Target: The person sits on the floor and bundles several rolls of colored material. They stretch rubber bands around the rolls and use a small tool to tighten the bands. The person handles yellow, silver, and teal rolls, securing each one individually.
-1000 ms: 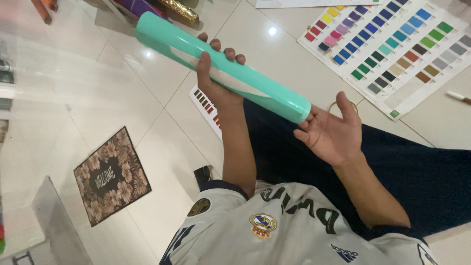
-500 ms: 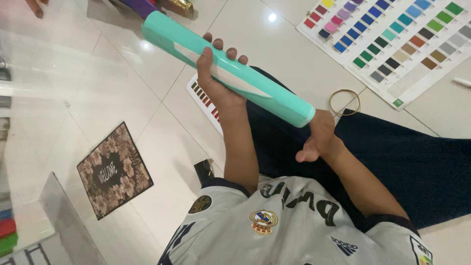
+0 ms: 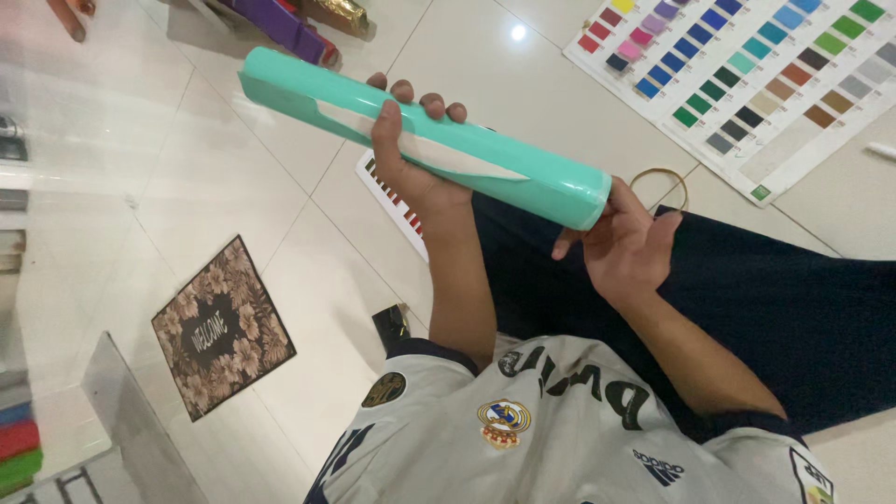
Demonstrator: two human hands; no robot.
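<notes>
A long teal roll (image 3: pixel 523 168) with a white loose flap is held slantwise over the tiled floor. My left hand (image 3: pixel 411 159) is wrapped around its middle, fingers over the top. My right hand (image 3: pixel 621 247) cups the roll's lower right end, with the thumb under the rim. Both arms reach out from my white sports shirt (image 3: pixel 560 439). My dark blue trouser leg (image 3: pixel 793 317) lies below the right hand.
A large colour sample chart (image 3: pixel 747 84) lies at the top right, a thin ring (image 3: pixel 658 175) beside it, and a smaller chart (image 3: pixel 392 196) under my left arm. A floral doormat (image 3: pixel 222 327) lies on the left. Purple (image 3: pixel 280 23) and gold (image 3: pixel 341 11) rolls lie at the top, beside another person's fingers (image 3: pixel 70 14).
My right hand dropped away from the roll's end, then came back up to cup it. The left hand kept its grip and the roll stayed at much the same slant.
</notes>
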